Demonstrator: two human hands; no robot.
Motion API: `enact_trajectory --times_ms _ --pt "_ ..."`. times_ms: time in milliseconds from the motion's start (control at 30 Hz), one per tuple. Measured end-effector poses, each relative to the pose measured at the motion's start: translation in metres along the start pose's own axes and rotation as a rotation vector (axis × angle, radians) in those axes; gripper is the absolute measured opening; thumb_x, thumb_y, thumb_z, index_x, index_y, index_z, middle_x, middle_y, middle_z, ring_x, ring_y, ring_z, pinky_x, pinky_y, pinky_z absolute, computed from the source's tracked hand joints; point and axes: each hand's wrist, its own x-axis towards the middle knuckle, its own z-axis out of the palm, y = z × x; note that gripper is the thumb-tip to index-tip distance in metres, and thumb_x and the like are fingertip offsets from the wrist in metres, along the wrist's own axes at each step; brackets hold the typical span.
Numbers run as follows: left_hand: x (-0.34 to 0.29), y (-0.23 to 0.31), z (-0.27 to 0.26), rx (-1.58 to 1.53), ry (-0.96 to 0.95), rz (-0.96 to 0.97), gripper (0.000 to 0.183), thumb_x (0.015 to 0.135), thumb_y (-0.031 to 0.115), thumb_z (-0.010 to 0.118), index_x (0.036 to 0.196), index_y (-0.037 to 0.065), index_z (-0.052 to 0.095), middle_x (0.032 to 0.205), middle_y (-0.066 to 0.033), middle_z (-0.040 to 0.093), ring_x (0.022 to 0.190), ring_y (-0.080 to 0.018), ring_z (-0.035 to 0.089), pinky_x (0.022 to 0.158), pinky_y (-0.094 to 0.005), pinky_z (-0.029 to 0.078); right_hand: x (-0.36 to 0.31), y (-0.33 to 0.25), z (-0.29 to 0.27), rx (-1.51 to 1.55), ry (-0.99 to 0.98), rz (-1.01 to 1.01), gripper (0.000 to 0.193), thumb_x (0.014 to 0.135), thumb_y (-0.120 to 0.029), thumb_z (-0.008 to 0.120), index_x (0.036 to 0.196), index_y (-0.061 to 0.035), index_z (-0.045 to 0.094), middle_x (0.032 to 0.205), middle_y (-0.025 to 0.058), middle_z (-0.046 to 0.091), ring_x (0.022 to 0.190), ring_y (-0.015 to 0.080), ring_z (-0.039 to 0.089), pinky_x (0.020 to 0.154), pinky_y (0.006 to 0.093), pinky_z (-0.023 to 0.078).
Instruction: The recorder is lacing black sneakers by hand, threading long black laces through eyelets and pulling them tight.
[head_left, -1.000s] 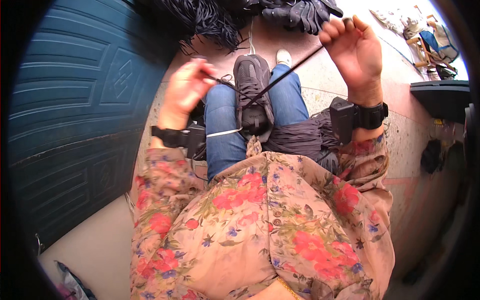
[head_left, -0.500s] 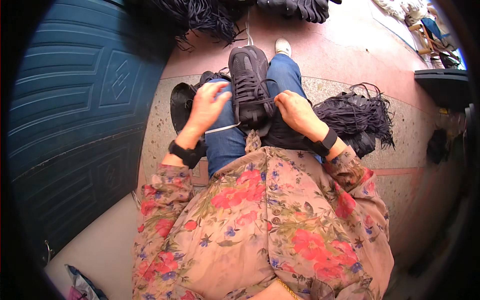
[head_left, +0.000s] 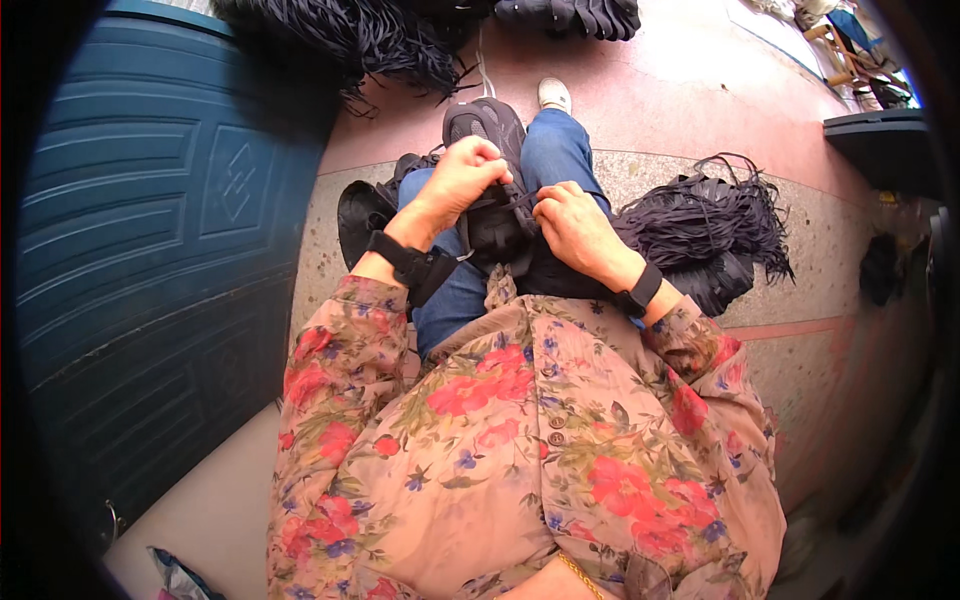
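A black lace-up sneaker [head_left: 497,235] lies between my thighs, its grey mesh toe pointing away from me. My left hand [head_left: 460,185] is over the lacing, fingertips pinched together at a dark shoelace [head_left: 522,200]. On the shoe's right side my right hand [head_left: 585,228] pinches the lace too, thumb and forefinger closed. A short stretch of lace shows between the two hands. My left hand covers much of the lacing.
A heap of black shoes with long loose laces [head_left: 705,225] lies right of my leg. More dark shoes [head_left: 365,215] sit left of my knee, and laced piles [head_left: 380,45] lie farther off. A blue panelled door [head_left: 120,240] stands close on my left.
My left hand, open beside the shoe before, has moved right over the lacing and closed on a lace. My right hand still grips its lace, with little movement.
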Motion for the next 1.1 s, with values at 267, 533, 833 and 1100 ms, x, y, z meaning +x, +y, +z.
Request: enact_trajectory --times_ms 267,533,833,1100 --pt "-0.048 0.074 -0.09 -0.78 -0.041 0.341 0.02 0.086 0.009 0.05 0.103 -0.001 0.048 0.065 -0.0005 0.043 0.06 -0.0108 0.043 0.062 -0.0239 0.037 0.008 0.004 0.017 -0.111 0.033 0.056 0.006 0.07 -0.007 0.053 0.071 -0.0034 0.058 0.084 0.0087 0.054 0.085 0.0259 0.048 0.07 0.0352 0.04" --pt "-0.106 0.031 -0.152 -0.234 0.416 0.414 0.015 0.088 0.011 0.05 0.092 -0.002 0.056 0.073 -0.0022 0.051 0.061 -0.0087 0.044 0.059 -0.0222 0.039 0.021 -0.006 0.014 -0.387 -0.15 -0.01 0.008 0.07 -0.011 0.051 0.072 -0.005 0.056 0.08 0.0077 0.054 0.084 0.0231 0.049 0.068 0.0357 0.038" --pt "-0.104 -0.073 -0.032 0.542 0.328 0.231 0.01 0.081 0.01 0.053 0.083 0.001 0.056 0.066 -0.0113 0.057 0.061 -0.024 0.057 0.056 -0.0347 0.046 0.031 -0.019 0.011 -0.51 -0.178 -0.022 0.007 0.071 -0.016 0.057 0.073 -0.0101 0.055 0.079 0.0047 0.053 0.082 0.0212 0.049 0.07 0.0347 0.035" --pt "-0.092 -0.064 -0.017 0.999 0.502 0.346 0.01 0.076 0.015 0.056 0.073 0.006 0.058 0.073 -0.0087 0.059 0.078 -0.0276 0.051 0.067 -0.039 0.04 0.026 -0.02 0.016 -0.41 -0.092 0.063 0.011 0.074 -0.02 0.059 0.07 -0.0102 0.059 0.074 0.0047 0.053 0.079 0.0227 0.049 0.07 0.0345 0.036"
